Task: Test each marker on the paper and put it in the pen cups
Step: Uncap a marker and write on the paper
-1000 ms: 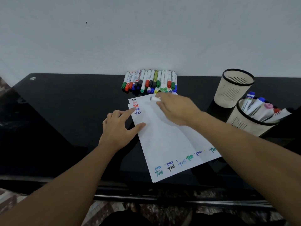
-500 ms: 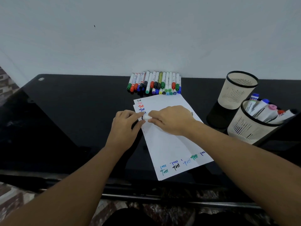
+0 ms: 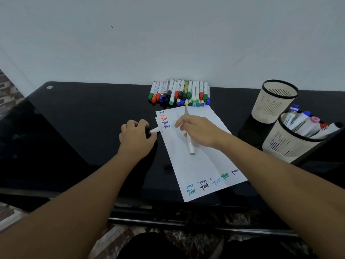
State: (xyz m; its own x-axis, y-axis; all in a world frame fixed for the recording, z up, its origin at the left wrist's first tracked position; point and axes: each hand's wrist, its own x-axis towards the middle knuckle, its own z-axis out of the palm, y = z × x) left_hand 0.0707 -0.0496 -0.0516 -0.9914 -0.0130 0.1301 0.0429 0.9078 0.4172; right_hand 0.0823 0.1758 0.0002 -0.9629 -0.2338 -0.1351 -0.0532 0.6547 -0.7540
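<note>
Currently, the right hand [image 3: 200, 130] grips the uncapped marker [image 3: 189, 139] over the paper [image 3: 196, 165] and the left hand [image 3: 137, 138] pinches its cap [image 3: 154, 130]; the next move should be a test stroke.

The setting is appearing to be a home or office desk area: a glossy black desk [image 3: 78, 116] is standing against a plain white wall [image 3: 168, 43], carrying mesh pen cups [image 3: 274, 101] and paper [image 3: 196, 165], with patterned floor tiles [image 3: 11, 90] showing beside it.
</note>
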